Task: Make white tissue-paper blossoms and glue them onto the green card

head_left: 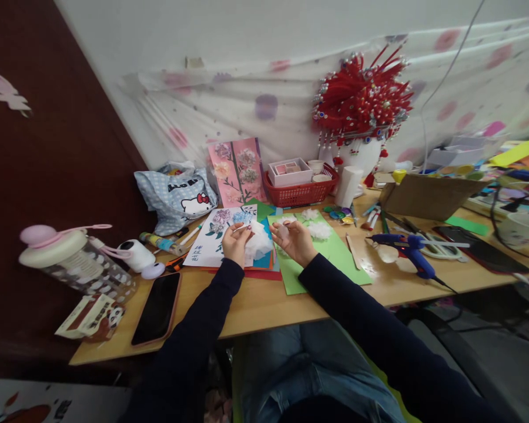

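Above the papers, my left hand is closed on a bundle of sheer white fabric, which hangs to the right of its fingers. My right hand is raised over the green sheet, thumb and fingers pinched on a small translucent white piece. A gap separates the two hands. White ruffled flowers lie on the green sheet, partly behind my right hand. Beneath my left hand is a white sheet with a flower picture.
A blue glue gun lies at the right near a dark phone. Behind stand a red basket, a pink flower card and a red beaded headdress. Leftward are a bottle and another phone.
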Available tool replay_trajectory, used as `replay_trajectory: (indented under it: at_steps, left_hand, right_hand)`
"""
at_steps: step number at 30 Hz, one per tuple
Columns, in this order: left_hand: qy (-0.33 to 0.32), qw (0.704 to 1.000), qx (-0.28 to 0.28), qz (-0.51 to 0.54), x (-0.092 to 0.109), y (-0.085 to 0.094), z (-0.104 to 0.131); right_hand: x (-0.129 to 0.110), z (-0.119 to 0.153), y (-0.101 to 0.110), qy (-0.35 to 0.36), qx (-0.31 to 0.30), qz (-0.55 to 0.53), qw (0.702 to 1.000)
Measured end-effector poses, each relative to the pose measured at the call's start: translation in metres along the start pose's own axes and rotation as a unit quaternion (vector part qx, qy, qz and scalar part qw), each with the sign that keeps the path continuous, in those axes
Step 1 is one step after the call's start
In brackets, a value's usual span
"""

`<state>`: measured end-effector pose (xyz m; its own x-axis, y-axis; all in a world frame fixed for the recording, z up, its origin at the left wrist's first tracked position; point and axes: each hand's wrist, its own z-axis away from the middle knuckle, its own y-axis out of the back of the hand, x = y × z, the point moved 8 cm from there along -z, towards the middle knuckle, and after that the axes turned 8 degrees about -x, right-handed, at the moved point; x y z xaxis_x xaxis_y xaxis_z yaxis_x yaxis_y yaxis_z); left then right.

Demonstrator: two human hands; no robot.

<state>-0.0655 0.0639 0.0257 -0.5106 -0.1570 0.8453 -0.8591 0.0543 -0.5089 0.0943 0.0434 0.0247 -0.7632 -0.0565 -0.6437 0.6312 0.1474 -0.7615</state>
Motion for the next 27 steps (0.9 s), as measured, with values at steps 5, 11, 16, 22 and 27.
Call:
replay_trajectory:
  at_steps: [5, 11, 16, 22, 27]
  left_hand:
    - [0.002, 0.999, -0.029, -0.043, -0.002, -0.004, 0.0]
    - [0.008, 0.994, -0.07, -0.083, -0.007, -0.01, 0.0]
    - [0.017, 0.991, -0.112, -0.075, -0.008, -0.018, 0.002]
    - [0.076, 0.983, -0.17, -0.001, -0.016, -0.029, 0.009]
    - [0.093, 0.975, -0.203, 0.002, -0.017, -0.037, 0.014]
  right_hand:
    - [0.009, 0.001, -0.01, -0.069, -0.082, 0.062, 0.992]
    - [0.016, 0.007, -0.016, -0.101, -0.091, 0.146, 0.98]
    - [0.015, 0.011, -0.028, -0.07, -0.136, 0.223, 0.963]
    - [0.024, 0.012, -0.03, -0.113, -0.17, 0.22, 0.954]
    - [0.027, 0.012, -0.029, -0.117, -0.178, 0.243, 0.946]
